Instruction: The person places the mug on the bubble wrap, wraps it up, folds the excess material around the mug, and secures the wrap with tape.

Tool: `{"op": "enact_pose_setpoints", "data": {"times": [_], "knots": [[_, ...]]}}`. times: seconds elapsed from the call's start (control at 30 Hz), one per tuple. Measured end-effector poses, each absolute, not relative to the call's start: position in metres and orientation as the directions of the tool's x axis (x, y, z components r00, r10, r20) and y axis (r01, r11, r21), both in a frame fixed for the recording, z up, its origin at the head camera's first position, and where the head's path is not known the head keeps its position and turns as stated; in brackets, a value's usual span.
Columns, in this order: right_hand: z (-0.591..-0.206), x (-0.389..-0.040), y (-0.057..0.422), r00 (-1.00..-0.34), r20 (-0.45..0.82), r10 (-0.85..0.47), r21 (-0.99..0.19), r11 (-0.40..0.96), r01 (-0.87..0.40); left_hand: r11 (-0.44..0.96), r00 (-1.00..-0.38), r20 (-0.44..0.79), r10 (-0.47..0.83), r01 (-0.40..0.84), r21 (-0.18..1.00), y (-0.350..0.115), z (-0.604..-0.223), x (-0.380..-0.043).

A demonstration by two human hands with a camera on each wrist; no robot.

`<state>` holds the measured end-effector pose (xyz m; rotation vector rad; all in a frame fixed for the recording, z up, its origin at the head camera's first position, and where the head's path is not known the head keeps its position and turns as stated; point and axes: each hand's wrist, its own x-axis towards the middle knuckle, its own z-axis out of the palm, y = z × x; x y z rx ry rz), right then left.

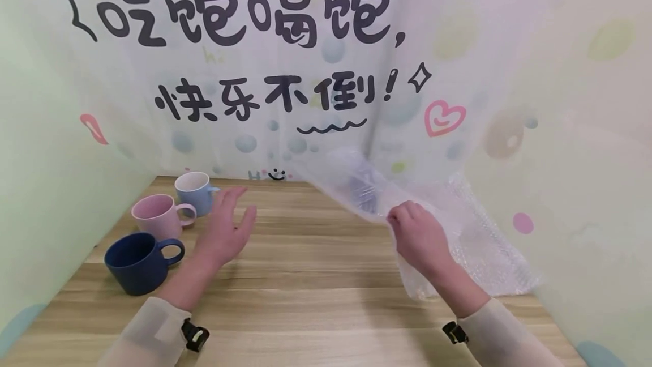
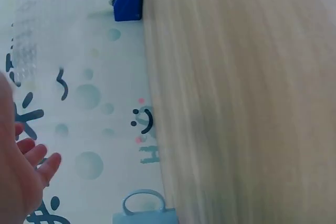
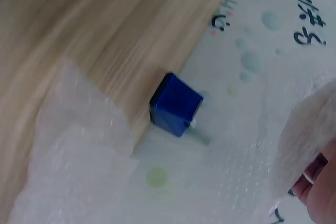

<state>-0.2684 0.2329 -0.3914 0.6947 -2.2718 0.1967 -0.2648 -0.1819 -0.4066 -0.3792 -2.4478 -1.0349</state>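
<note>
My right hand (image 1: 420,239) pinches the edge of a clear sheet of bubble wrap (image 1: 471,242), part of it lifted off the wooden table. In the right wrist view, the wrap (image 3: 79,156) spreads across the lower left and bunches around the fingers at the right edge. My left hand (image 1: 224,231) is raised with fingers spread, holding nothing. It overlaps the handle side of a light blue mug (image 1: 193,197). Beside that mug stand a pink mug (image 1: 158,220) and a navy mug (image 1: 137,268), all upright with handles to the right.
A dark blue block-shaped object (image 3: 176,106) stands at the table's back edge by the wall. From the head view it shows only through the lifted wrap. A printed sheet (image 1: 275,146) hangs behind the wooden table (image 1: 295,299), and walls close in both sides.
</note>
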Motion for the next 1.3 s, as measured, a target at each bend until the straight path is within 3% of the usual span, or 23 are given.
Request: {"op": "enact_pose_setpoints", "data": {"times": [0.1, 0.17, 0.27, 0.37, 0.43, 0.53, 0.63, 0.7, 0.83, 1.03, 1.17, 1.3], "knots": [[-0.397, -0.268, 0.22, -0.533, 0.617, -0.579, 0.156, 0.754, -0.638, 0.619, -0.788, 0.615, 0.02, 0.493, 0.611, -0.183, -0.4, -0.266], [-0.401, -0.267, 0.213, -0.487, 0.552, -0.677, 0.195, 0.672, -0.714, 0.651, -0.805, 0.588, 0.073, 0.485, 0.584, -0.184, -0.397, -0.266], [-0.411, -0.269, 0.204, -0.404, 0.469, -0.786, 0.203, 0.541, -0.816, 0.708, -0.871, 0.401, 0.283, 0.472, 0.526, -0.185, -0.4, -0.268], [-0.425, -0.273, 0.199, -0.359, 0.41, -0.838, 0.195, 0.466, -0.863, 0.726, -0.88, 0.118, 0.46, 0.449, 0.521, -0.185, -0.414, -0.267], [-0.43, -0.276, 0.199, -0.395, 0.344, -0.852, 0.147, 0.464, -0.873, 0.747, -0.864, -0.031, 0.502, 0.415, 0.52, -0.185, -0.426, -0.265], [-0.432, -0.28, 0.202, -0.545, 0.181, -0.819, 0.028, 0.558, -0.829, 0.795, -0.857, -0.173, 0.485, 0.35, 0.495, -0.186, -0.437, -0.26], [-0.429, -0.286, 0.207, -0.693, -0.02, -0.721, -0.08, 0.692, -0.717, 0.834, -0.858, -0.225, 0.462, 0.335, 0.439, -0.187, -0.44, -0.259], [-0.429, -0.29, 0.21, -0.75, -0.141, -0.646, -0.138, 0.763, -0.631, 0.848, -0.862, -0.241, 0.446, 0.32, 0.423, -0.187, -0.439, -0.259], [-0.433, -0.294, 0.213, -0.783, -0.297, -0.547, -0.23, 0.837, -0.497, 0.864, -0.861, -0.273, 0.428, 0.301, 0.403, -0.186, -0.439, -0.259], [-0.442, -0.294, 0.216, -0.795, -0.314, -0.519, -0.264, 0.852, -0.451, 0.852, -0.871, -0.245, 0.426, 0.295, 0.432, -0.188, -0.44, -0.259], [-0.444, -0.294, 0.214, -0.801, -0.309, -0.513, -0.278, 0.854, -0.44, 0.832, -0.901, -0.135, 0.412, 0.312, 0.46, -0.194, -0.433, -0.254], [-0.445, -0.294, 0.212, -0.803, -0.313, -0.507, -0.281, 0.857, -0.431, 0.831, -0.936, 0.091, 0.339, 0.344, 0.437, -0.212, -0.413, -0.242]]}}
